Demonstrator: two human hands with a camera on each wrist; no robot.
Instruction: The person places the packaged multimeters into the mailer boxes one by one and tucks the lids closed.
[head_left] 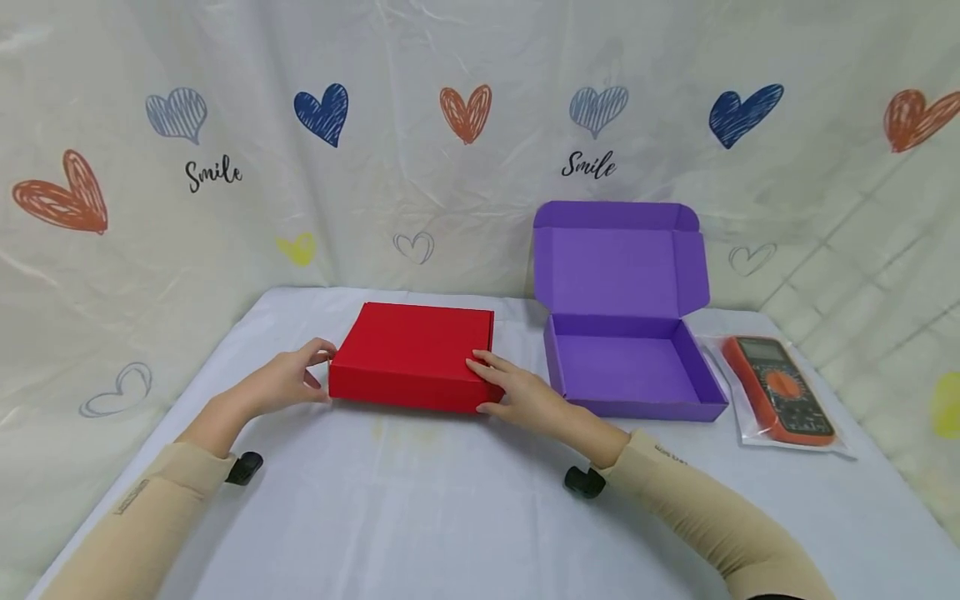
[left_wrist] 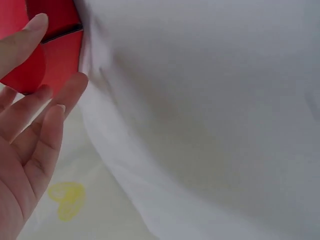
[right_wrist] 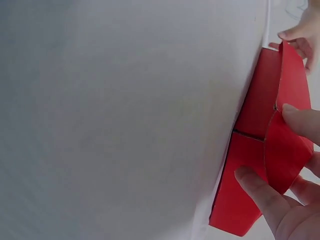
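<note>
A red cardboard box (head_left: 416, 342) lies on the white table, lid down. Its front flap (right_wrist: 295, 82) hangs outside the front wall, standing a little away from it, and a rounded side tab (right_wrist: 287, 150) shows at the corner. My left hand (head_left: 288, 379) holds the box's left end; in the left wrist view the thumb overlaps the red flap, with fingertips (left_wrist: 77, 85) at the side wall. My right hand (head_left: 525, 396) grips the front right corner, thumb at the front flap, other fingers spread over the lid and side. The box's inside is hidden.
An open purple box (head_left: 630, 367) stands to the right with its lid raised. Beside it lies an orange and black multimeter (head_left: 783, 387) in a clear plastic bag. A white curtain (head_left: 480, 192) printed with hearts hangs behind the table (head_left: 420, 517).
</note>
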